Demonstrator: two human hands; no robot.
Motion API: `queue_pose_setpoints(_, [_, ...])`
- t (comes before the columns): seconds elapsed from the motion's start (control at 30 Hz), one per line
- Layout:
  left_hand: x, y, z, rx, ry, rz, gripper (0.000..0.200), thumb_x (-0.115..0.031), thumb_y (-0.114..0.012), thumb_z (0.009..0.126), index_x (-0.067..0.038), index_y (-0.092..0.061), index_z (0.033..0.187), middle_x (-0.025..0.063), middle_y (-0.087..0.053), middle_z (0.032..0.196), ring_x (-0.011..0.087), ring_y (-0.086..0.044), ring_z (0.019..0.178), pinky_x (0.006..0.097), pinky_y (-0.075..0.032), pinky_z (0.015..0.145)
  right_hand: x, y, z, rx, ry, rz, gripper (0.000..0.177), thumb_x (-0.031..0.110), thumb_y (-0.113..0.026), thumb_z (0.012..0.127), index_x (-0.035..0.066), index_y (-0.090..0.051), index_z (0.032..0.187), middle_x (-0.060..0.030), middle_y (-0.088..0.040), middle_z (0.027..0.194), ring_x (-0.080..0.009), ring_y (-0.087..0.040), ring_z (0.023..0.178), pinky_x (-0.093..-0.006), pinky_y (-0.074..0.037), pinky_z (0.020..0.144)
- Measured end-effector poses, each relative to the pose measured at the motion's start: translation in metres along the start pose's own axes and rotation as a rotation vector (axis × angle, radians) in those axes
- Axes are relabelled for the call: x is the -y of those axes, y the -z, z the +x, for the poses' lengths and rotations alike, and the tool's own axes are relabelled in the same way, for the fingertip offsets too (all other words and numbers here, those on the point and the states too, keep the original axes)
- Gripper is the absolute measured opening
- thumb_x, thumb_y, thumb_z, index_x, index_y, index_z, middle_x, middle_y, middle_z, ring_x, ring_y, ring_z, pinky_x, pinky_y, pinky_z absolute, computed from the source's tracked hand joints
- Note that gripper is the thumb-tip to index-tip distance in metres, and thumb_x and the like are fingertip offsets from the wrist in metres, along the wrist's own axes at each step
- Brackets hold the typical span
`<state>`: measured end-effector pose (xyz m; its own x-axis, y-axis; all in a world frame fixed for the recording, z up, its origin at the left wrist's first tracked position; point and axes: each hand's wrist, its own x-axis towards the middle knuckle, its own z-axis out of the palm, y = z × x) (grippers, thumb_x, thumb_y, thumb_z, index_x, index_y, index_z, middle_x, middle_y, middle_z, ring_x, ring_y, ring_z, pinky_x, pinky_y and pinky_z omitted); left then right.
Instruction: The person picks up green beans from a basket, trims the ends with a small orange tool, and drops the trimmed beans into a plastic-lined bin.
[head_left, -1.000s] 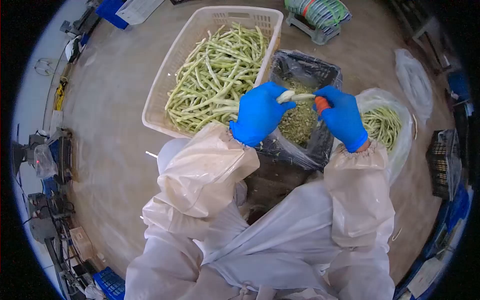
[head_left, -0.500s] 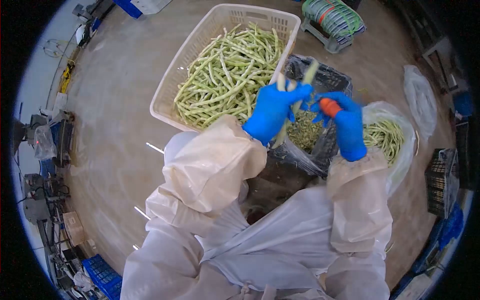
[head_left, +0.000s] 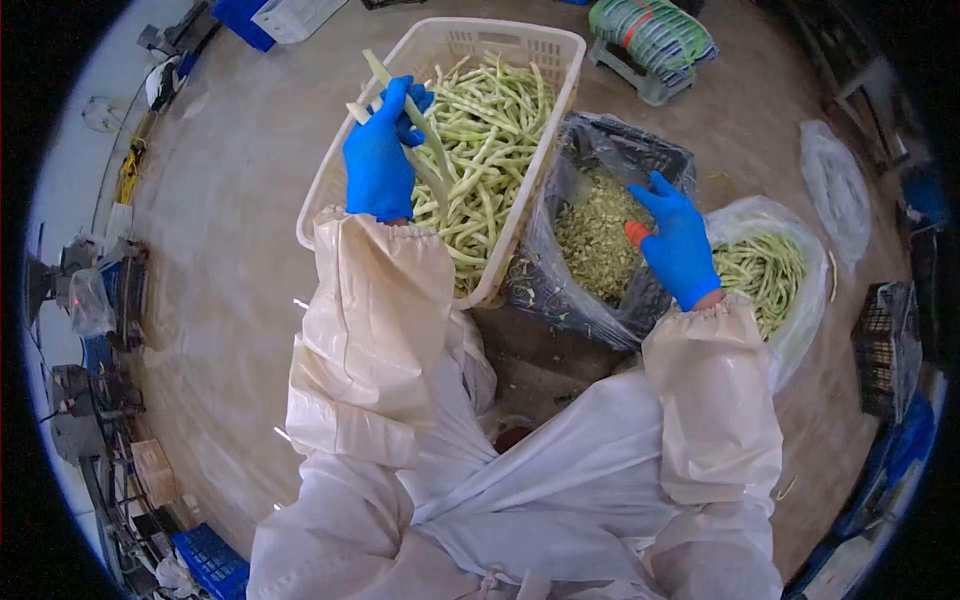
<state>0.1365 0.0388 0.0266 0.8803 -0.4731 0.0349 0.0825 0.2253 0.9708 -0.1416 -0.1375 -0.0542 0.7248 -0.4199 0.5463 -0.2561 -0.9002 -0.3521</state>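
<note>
My left hand (head_left: pixel 385 150), in a blue glove, is closed round a few long green beans (head_left: pixel 430 150) above the left part of a white crate (head_left: pixel 570 60) heaped with beans (head_left: pixel 500 120). My right hand (head_left: pixel 680 245), also gloved in blue, has its fingers spread and an orange cover (head_left: pixel 637 233) on one of them. It hovers at the right side of a dark crate (head_left: pixel 665 160) lined with clear plastic, where small green scraps (head_left: pixel 597 235) lie. Right of that hand, a clear plastic bag (head_left: pixel 812 290) holds more beans (head_left: pixel 765 270).
A small stool (head_left: pixel 655 92) bearing a striped bundle (head_left: pixel 650 40) stands at the top right. Empty plastic (head_left: pixel 835 190) lies on the floor (head_left: pixel 225 250) at the right, near a black crate (head_left: pixel 885 350). Machinery (head_left: pixel 85 400) and a blue crate (head_left: pixel 213 562) line the left.
My left hand has moved left with the beans, from over the scraps to over the white crate. My right hand has lowered slightly and its fingers have spread. The view has shifted slightly.
</note>
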Motion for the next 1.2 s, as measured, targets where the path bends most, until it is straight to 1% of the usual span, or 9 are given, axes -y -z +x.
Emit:
queue_pose_setpoints(0.13, [0.012, -0.018, -0.008, 0.209, 0.16, -0.177, 0.038, -0.03, -0.055, 0.09, -0.001, -0.054, 0.115, 0.0094, -0.064, 0.103, 0.0188, -0.06, 0.101, 0.0203, -0.037, 0.063, 0.004, 0.004, 0.002, 0.172, -0.378, 0.221, 0.03, 0.02, -0.065, 0.08, 0.007, -0.063, 0.107, -0.0156, -0.058, 0.117, -0.0307, -0.059, 0.096, -0.0364, -0.048, 0.077])
queue_pose_setpoints(0.23, [0.009, -0.039, -0.029, 0.354, 0.288, -0.101, 0.042, -0.029, -0.052, 0.092, 0.004, -0.05, 0.12, 0.0124, -0.06, 0.109, 0.0226, -0.057, 0.106, 0.0259, -0.044, 0.086, 0.026, 0.015, 0.018, 0.14, -0.463, 0.524, 0.03, 0.022, -0.062, 0.083, 0.009, -0.063, 0.111, -0.0112, -0.06, 0.114, -0.0241, -0.06, 0.09, -0.033, -0.049, 0.073])
queue_pose_setpoints(0.27, [0.015, -0.043, -0.034, 0.44, 0.342, -0.135, 0.042, -0.03, -0.051, 0.092, 0.001, -0.049, 0.121, 0.0105, -0.06, 0.109, 0.0209, -0.059, 0.104, 0.0205, -0.045, 0.072, 0.031, 0.018, 0.021, 0.088, -0.421, 0.632, 0.03, 0.022, -0.061, 0.085, 0.01, -0.063, 0.112, -0.0094, -0.062, 0.111, -0.0216, -0.061, 0.087, -0.0317, -0.049, 0.071])
queue_pose_setpoints(0.47, [0.022, -0.076, -0.077, 0.679, 0.644, 0.034, 0.04, -0.033, -0.052, 0.091, -0.003, -0.054, 0.117, 0.007, -0.063, 0.101, 0.0159, -0.061, 0.091, 0.0176, -0.04, 0.054, 0.056, 0.031, 0.029, 0.335, -0.622, 1.442, 0.034, 0.033, -0.054, 0.09, 0.004, -0.063, 0.107, -0.0078, -0.065, 0.091, -0.0121, -0.06, 0.072, -0.025, -0.047, 0.062])
queue_pose_setpoints(0.67, [0.008, -0.069, -0.067, 0.661, 0.599, 0.138, 0.04, -0.036, -0.053, 0.09, -0.005, -0.056, 0.115, 0.0074, -0.064, 0.103, 0.0143, -0.062, 0.091, 0.0224, -0.04, 0.059, 0.053, 0.025, 0.024, 0.43, -0.543, 1.025, 0.028, 0.029, -0.058, 0.088, 0.002, -0.065, 0.093, -0.003, -0.059, 0.068, -0.0095, -0.054, 0.059, -0.0255, -0.044, 0.05])
queue_pose_setpoints(0.9, [0.01, -0.03, -0.024, 0.256, 0.24, 0.298, 0.037, -0.033, -0.056, 0.088, -0.004, -0.058, 0.111, 0.009, -0.065, 0.098, 0.0161, -0.064, 0.09, 0.0213, -0.042, 0.064, 0.041, 0.039, 0.025, 0.416, -0.58, 0.878, 0.022, 0.025, -0.06, 0.086, 0.004, -0.066, 0.089, 0.0007, -0.053, 0.064, -0.0059, -0.047, 0.057, -0.0239, -0.04, 0.047])
queue_pose_setpoints(1.0, [-0.004, -0.004, 0.002, -0.067, 0.044, 0.396, 0.037, -0.034, -0.063, 0.083, -0.003, -0.063, 0.103, 0.0077, -0.066, 0.091, 0.0151, -0.063, 0.078, 0.023, -0.045, 0.059, 0.024, 0.042, 0.026, 0.423, -0.612, 0.85, 0.024, 0.027, -0.061, 0.085, 0.006, -0.066, 0.096, -0.0043, -0.062, 0.074, -0.0113, -0.053, 0.059, -0.0275, -0.045, 0.054])
queue_pose_setpoints(1.07, [-0.007, 0.008, 0.013, -0.291, -0.029, 0.538, 0.038, -0.035, -0.066, 0.08, -0.001, -0.065, 0.098, 0.0067, -0.066, 0.088, 0.0143, -0.062, 0.072, 0.0242, -0.045, 0.055, 0.015, 0.033, 0.016, 0.243, -0.4, 0.544, 0.027, 0.028, -0.062, 0.084, 0.008, -0.065, 0.101, -0.0086, -0.065, 0.088, -0.0168, -0.057, 0.064, -0.0304, -0.047, 0.061])
queue_pose_setpoints(1.2, [-0.004, 0.0, 0.004, -0.128, 0.006, 0.611, 0.034, -0.027, -0.071, 0.076, 0.0, -0.065, 0.096, 0.0078, -0.064, 0.079, 0.0148, -0.06, 0.058, 0.027, -0.046, 0.043, -0.001, 0.016, 0.004, 0.108, -0.286, 0.129, 0.035, 0.031, -0.063, 0.082, 0.011, -0.063, 0.11, -0.0137, -0.062, 0.11, -0.0254, -0.062, 0.075, -0.0342, -0.048, 0.074])
